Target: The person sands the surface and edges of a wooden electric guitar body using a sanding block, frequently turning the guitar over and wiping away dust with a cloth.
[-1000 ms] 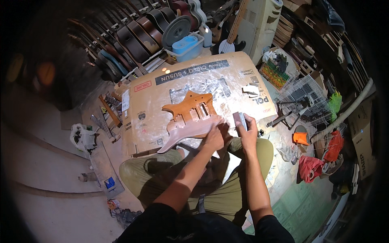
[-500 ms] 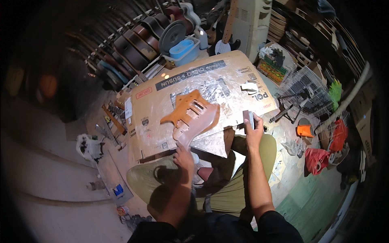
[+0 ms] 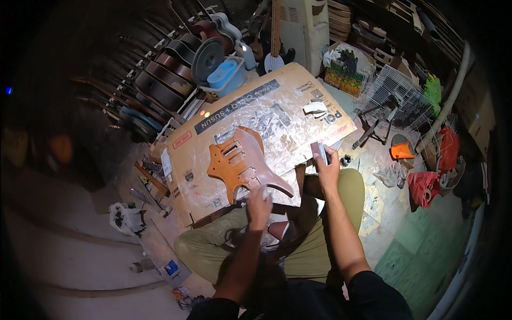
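An orange-brown electric guitar body (image 3: 246,164) with cut-out cavities lies flat on a cardboard sheet (image 3: 181,154). Much of its right side is dulled by pale dust. At the near edge of the body, between its two horns, is my left hand (image 3: 259,207). Its fingers are smeared by motion, so their grip is unclear. My right hand (image 3: 328,168) is closed round a small sanding block (image 3: 319,151), held upright by the cardboard's right edge, apart from the guitar body. A reddish piece of sandpaper (image 3: 278,230) rests between my legs.
White crumpled scraps (image 3: 316,109) sit on the cardboard's far right. Behind it stand a tub with blue containers (image 3: 223,73) and a row of guitars (image 3: 160,80). To the right are a wire rack (image 3: 394,93), an orange cup (image 3: 402,151) and a red bag (image 3: 424,188).
The guitar body has turned counterclockwise on the cardboard. My left hand has moved from its horn to the right along the near edge. My right hand still holds the sanding block.
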A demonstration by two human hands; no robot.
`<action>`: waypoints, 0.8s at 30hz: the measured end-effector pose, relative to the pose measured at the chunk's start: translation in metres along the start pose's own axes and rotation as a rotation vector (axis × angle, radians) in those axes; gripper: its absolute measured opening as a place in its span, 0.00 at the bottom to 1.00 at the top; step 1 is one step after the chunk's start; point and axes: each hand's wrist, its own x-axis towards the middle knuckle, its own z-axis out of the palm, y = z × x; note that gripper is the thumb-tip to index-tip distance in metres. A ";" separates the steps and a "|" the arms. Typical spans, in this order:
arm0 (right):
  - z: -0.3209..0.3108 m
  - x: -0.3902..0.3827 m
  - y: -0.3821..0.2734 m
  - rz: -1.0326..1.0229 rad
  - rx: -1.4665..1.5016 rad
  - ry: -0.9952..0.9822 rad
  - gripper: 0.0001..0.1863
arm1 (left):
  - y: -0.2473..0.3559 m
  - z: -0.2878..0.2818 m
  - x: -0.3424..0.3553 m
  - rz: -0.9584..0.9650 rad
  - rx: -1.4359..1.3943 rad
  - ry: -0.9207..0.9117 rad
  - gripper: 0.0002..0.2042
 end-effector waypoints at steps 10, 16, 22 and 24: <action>0.008 0.002 0.008 0.109 -0.006 -0.007 0.25 | -0.078 -0.061 0.039 -0.136 0.162 -0.111 0.40; 0.006 0.000 0.009 0.121 -0.009 -0.014 0.24 | -0.085 -0.048 0.038 -0.210 0.177 -0.115 0.39; 0.001 0.001 0.010 0.110 -0.039 -0.007 0.23 | -0.074 -0.048 0.035 -0.186 0.213 -0.145 0.42; 0.003 0.000 0.008 0.116 -0.040 -0.012 0.23 | -0.077 -0.050 0.035 -0.168 0.223 -0.120 0.43</action>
